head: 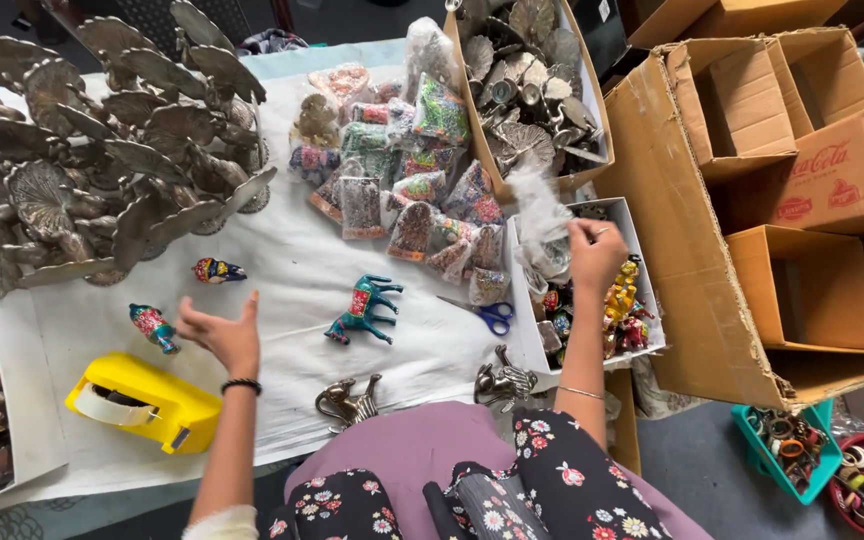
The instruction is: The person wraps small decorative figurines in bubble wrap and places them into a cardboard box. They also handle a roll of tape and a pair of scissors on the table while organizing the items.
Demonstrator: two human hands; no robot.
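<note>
My left hand (220,335) hovers palm-down with fingers apart over the white cloth (282,230), between a small painted figurine (154,327) and a teal painted horse (364,309). It holds nothing. A painted bird figurine (216,270) lies just above it. My right hand (595,255) reaches into a white box (529,340) of colourful figurines (620,305) and pinches a crinkled clear plastic bag (542,215), lifting it.
Metal peacock ornaments (102,150) crowd the left. Packets of painted pieces (402,170) lie in the middle, blue scissors (489,314) beside the box. A yellow tape dispenser (142,400) and brass animals (349,402) sit near me. Cardboard boxes (752,200) stand right.
</note>
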